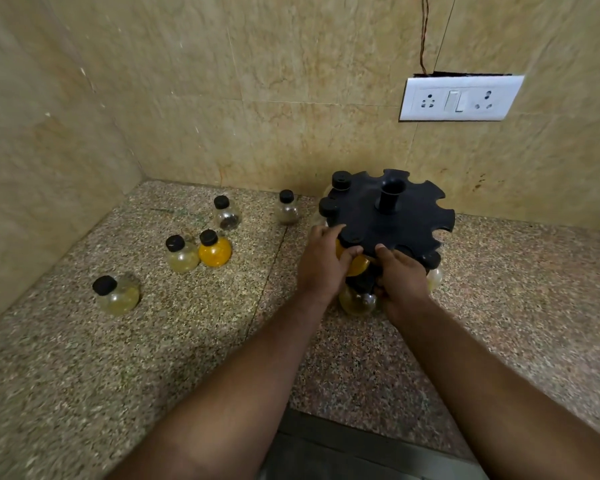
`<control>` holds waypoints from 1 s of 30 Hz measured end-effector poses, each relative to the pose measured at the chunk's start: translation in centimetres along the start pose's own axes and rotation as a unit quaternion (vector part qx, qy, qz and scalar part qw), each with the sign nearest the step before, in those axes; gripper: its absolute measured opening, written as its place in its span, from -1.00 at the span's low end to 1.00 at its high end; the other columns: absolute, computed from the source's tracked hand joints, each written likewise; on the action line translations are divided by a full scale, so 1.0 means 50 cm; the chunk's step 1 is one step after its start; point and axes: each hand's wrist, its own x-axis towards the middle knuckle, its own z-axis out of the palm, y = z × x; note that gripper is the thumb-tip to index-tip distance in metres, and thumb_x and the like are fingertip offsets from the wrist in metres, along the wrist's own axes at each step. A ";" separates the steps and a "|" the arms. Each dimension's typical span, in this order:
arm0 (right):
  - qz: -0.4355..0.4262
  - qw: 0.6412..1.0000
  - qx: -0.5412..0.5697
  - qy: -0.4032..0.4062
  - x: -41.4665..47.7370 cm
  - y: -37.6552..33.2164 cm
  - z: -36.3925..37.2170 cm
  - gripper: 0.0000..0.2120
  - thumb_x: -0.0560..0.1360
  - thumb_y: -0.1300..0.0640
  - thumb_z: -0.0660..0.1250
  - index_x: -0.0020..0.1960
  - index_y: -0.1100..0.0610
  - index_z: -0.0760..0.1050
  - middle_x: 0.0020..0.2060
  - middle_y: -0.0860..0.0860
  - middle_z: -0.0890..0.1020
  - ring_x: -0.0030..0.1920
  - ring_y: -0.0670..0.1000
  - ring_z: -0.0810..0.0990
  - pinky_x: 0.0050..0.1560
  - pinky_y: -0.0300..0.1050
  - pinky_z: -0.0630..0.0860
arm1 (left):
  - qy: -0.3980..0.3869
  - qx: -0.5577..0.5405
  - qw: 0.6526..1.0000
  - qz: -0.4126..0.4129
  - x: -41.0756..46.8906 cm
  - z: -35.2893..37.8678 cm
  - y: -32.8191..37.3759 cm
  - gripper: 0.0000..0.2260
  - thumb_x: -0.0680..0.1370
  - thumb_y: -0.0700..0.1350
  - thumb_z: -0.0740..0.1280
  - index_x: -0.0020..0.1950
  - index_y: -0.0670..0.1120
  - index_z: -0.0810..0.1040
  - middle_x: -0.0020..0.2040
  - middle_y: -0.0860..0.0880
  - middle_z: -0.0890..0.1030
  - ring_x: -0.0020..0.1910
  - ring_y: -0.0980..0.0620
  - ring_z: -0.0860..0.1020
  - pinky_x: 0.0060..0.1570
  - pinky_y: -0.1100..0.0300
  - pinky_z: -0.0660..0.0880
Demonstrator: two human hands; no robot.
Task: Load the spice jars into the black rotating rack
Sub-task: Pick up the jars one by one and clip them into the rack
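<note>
Black plastic forms the rotating rack point(395, 216), a notched disc on a central post, standing on a speckled stone counter point(187, 341) in a tiled corner. Both hands meet at the disc's near edge. The left hand point(321, 263) curls its fingers round an orange jar point(357, 265) tucked just under the rim. The right hand point(402, 280) clamps the rim itself, thumb on top and fingers curled beneath, seemingly steadying the rack. Whether this jar is fully seated in its notch cannot be told. Just beyond the grip, to its left, two capped jars point(341, 180) already sit in notches. Directly below the grip a yellowish jar point(357, 301) hangs on a lower tier, and a pale jar point(434, 278) shows just right of it. The notches beyond and right of the grip look empty. Well left of the grip, five jars wait upright on the counter: a clear jar point(118, 296) farthest off, a cloudy jar point(182, 258) touching a second orange jar point(215, 252), and two dark-spice jars point(226, 216) nearer the wall. Loading looks roughly half done.
</note>
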 end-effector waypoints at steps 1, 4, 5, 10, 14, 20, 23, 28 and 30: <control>0.003 1.000 -0.007 -0.009 0.005 -0.001 -0.002 -0.80 0.61 0.05 0.36 -0.07 0.16 0.63 -0.20 0.12 0.64 -0.40 -0.05 0.50 -0.37 -0.15 0.43 | 0.008 0.001 1.000 -0.005 0.003 0.001 0.004 -0.49 0.55 0.09 0.42 0.44 -0.07 0.47 0.36 -0.08 0.45 0.31 -0.05 0.48 0.21 0.06 0.50; 0.001 0.998 -0.050 -0.031 0.012 -0.002 -0.009 -0.77 0.61 0.00 0.35 -0.10 0.12 0.65 -0.25 0.12 0.58 -0.46 -0.04 0.42 -0.38 -0.14 0.40 | 0.030 -0.001 0.999 -0.017 0.011 0.003 0.007 -0.49 0.55 0.07 0.42 0.45 -0.08 0.45 0.38 -0.11 0.47 0.35 -0.07 0.46 0.26 0.02 0.49; -0.002 0.997 -0.064 -0.043 0.014 -0.002 -0.011 -0.76 0.62 -0.02 0.34 -0.09 0.11 0.65 -0.25 0.10 0.59 -0.46 -0.05 0.42 -0.39 -0.15 0.40 | 0.035 -0.011 0.999 -0.023 0.012 0.001 0.004 -0.49 0.55 0.06 0.42 0.46 -0.08 0.45 0.38 -0.11 0.47 0.35 -0.08 0.47 0.27 -0.02 0.49; -0.028 0.988 -0.117 -0.095 0.002 0.016 -0.001 -0.68 0.64 0.00 0.28 -0.18 0.12 0.66 -0.31 0.05 0.67 -0.44 -0.05 0.46 -0.36 -0.14 0.41 | 0.056 -0.059 0.994 -0.067 -0.004 -0.012 -0.040 -0.45 0.54 0.11 0.42 0.49 0.00 0.40 0.29 -0.08 0.50 0.24 -0.01 0.51 0.18 0.00 0.54; -0.048 0.967 -0.187 -0.168 -0.010 0.072 0.026 -0.66 0.62 0.02 0.29 -0.21 0.18 0.66 -0.27 0.21 0.67 -0.35 0.03 0.48 -0.28 -0.04 0.39 | 0.073 -0.087 0.984 -0.137 -0.032 -0.027 -0.086 -0.49 0.57 0.18 0.34 0.49 0.07 0.39 0.34 0.05 0.47 0.19 0.10 0.52 0.08 0.17 0.53; -0.054 0.923 -0.303 -0.229 0.019 0.150 0.114 -0.84 0.56 0.00 0.30 -0.08 0.01 0.64 -0.18 0.02 0.71 -0.15 0.05 0.66 -0.01 0.13 0.63 | 0.067 -0.063 0.971 -0.221 -0.025 -0.065 -0.190 -0.57 0.59 0.14 0.31 0.44 0.07 0.43 0.30 0.01 0.50 0.19 0.02 0.54 0.22 0.02 0.54; -0.060 0.896 -0.372 -0.234 0.047 0.172 0.167 -0.80 0.59 0.00 0.29 0.16 -0.06 0.60 0.00 0.01 0.70 -0.01 0.08 0.65 0.01 -0.02 0.57 | 0.045 -0.045 0.968 -0.241 0.006 -0.083 -0.241 -0.55 0.55 0.18 0.31 0.41 0.11 0.44 0.28 -0.01 0.52 0.17 -0.07 0.58 0.18 -0.02 0.57; -0.081 0.862 -0.452 -0.214 0.094 0.209 0.261 -0.68 0.58 -0.02 0.28 0.32 -0.05 0.48 0.08 0.03 0.68 0.04 0.12 0.64 -0.03 -0.09 0.51 | 0.011 -0.028 0.972 -0.235 0.086 -0.106 -0.323 -0.55 0.56 0.06 0.36 0.44 0.01 0.44 0.32 -0.07 0.55 0.24 -0.07 0.56 0.25 0.00 0.52; -0.088 0.850 -0.476 -0.208 0.111 0.219 0.295 -0.58 0.56 -0.03 0.28 0.41 -0.02 0.39 0.11 0.07 0.66 0.08 0.15 0.64 0.03 0.00 0.57 | -0.002 -0.025 0.973 -0.227 0.123 -0.117 -0.343 -0.53 0.57 0.04 0.36 0.47 0.01 0.41 0.36 -0.06 0.53 0.28 -0.06 0.53 0.28 0.03 0.49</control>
